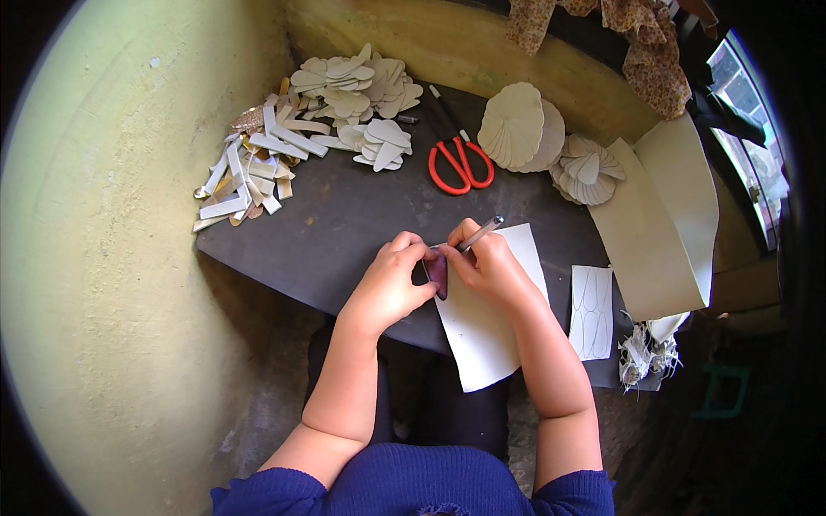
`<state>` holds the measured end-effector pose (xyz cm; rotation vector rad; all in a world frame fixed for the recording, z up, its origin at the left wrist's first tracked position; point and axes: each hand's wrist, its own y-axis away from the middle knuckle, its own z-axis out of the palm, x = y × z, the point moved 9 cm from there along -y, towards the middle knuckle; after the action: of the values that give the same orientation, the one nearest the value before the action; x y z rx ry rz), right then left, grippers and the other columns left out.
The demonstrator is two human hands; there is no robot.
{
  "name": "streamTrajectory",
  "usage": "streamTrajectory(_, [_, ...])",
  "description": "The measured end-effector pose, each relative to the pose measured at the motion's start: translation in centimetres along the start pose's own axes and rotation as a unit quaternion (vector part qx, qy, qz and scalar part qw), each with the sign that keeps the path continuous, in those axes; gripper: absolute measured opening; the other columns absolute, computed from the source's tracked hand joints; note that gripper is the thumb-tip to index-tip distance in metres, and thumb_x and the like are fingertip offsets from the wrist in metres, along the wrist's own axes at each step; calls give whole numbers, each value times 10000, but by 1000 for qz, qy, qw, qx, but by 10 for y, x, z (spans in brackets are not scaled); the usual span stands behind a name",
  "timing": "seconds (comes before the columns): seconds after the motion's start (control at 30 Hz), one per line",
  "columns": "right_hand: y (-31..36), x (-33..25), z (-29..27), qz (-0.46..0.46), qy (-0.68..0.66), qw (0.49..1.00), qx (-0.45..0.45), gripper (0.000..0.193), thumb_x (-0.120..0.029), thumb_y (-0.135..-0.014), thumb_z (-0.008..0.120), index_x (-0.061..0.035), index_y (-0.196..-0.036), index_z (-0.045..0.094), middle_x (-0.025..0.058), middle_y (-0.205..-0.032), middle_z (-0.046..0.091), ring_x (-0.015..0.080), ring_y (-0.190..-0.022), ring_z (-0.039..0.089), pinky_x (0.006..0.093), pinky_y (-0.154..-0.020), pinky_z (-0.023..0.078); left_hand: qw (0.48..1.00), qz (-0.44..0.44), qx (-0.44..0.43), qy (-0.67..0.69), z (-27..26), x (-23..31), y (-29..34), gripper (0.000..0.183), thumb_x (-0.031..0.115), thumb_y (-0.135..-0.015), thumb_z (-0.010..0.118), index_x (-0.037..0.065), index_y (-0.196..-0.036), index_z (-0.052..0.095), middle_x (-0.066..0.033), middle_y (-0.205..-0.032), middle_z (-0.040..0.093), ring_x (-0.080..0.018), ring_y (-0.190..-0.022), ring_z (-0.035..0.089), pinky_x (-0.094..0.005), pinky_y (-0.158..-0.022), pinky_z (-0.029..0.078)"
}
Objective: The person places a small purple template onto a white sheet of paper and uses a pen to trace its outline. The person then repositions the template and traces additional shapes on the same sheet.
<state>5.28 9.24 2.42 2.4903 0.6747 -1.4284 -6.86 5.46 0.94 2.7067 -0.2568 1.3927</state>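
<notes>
A white sheet (482,331) lies on the dark table in front of me, its near end hanging over the edge. On its left side sits a small purple template (440,277), long and rounded. My left hand (391,279) presses this template down with fingers and thumb curled about it. Closed round a pen (487,230) is my right hand (492,265), its fingers just right of the template's upper end. The pen's tip is hidden by the fingers. Farther right lies a smaller white piece (591,312) with elongated outlines drawn on it.
Red-handled scissors (461,165) lie beyond my hands. Cut sole-shaped pieces (361,86) and strips (254,163) pile at the far left. Fanned rounded pieces (516,129) sit at the back right, near a large bent cream sheet (658,224). White scraps (645,348) bunch at the right edge.
</notes>
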Motion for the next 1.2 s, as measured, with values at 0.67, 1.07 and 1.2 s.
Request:
streamTrajectory(0.67, [2,0,-2,-5,-45,999,-11,135,-51,-864,644,3,-823,527,140,-713,649,253,-661,662,342,-600,495,1000,-2,11,-5,2,-2,-1,344,109,-724,735,-17,-1028,634,-97,-1073,565,-260,-1001,576,-351,-870,469])
streamTrajectory(1.07, [3,5,3,14,-44,998,-38,135,-72,-871,655,-7,-828,545,140,-693,649,246,-643,660,337,-592,492,1000,7,12,-13,2,-3,-2,332,112,-721,726,-21,-1009,628,-105,-1051,567,-268,-995,583,-351,-875,469])
streamTrajectory(1.2, [4,0,1,18,-56,998,-38,141,-84,-879,654,-6,-831,547,147,-706,657,248,-649,665,338,-591,490,1000,2,6,-7,3,-3,-2,339,109,-718,727,-27,-1009,619,-104,-1053,561,-266,-985,579,-347,-875,468])
